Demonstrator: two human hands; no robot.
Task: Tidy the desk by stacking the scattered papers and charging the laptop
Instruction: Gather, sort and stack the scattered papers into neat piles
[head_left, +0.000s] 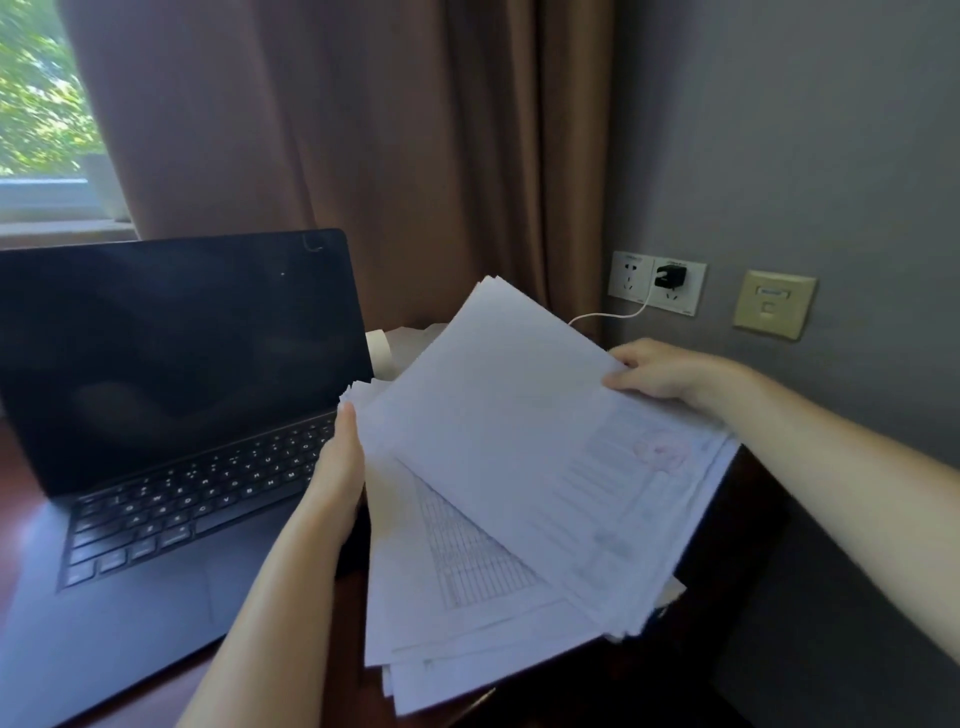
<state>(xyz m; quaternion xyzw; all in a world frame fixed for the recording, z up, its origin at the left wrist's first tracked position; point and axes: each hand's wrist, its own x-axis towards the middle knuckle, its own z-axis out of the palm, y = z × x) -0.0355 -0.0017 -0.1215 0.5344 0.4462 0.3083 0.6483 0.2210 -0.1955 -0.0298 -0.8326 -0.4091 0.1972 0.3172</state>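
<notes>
A heavy brown pleated fabric curtain (363, 130) hangs behind a matte black open laptop (171, 364) with a dark glossy screen, which sits on the reddish-brown polished wooden desk (15, 499). To its right, over the desk's right end, is a loose fanned sheaf of thin white printed papers (519, 467). The left hand (337, 467) grips the sheaf's left edge and the right hand (660, 374) pinches its far right edge, below a small black boxy plastic charger (670, 276) plugged into the wall, trailing a thin white cable (613, 315).
</notes>
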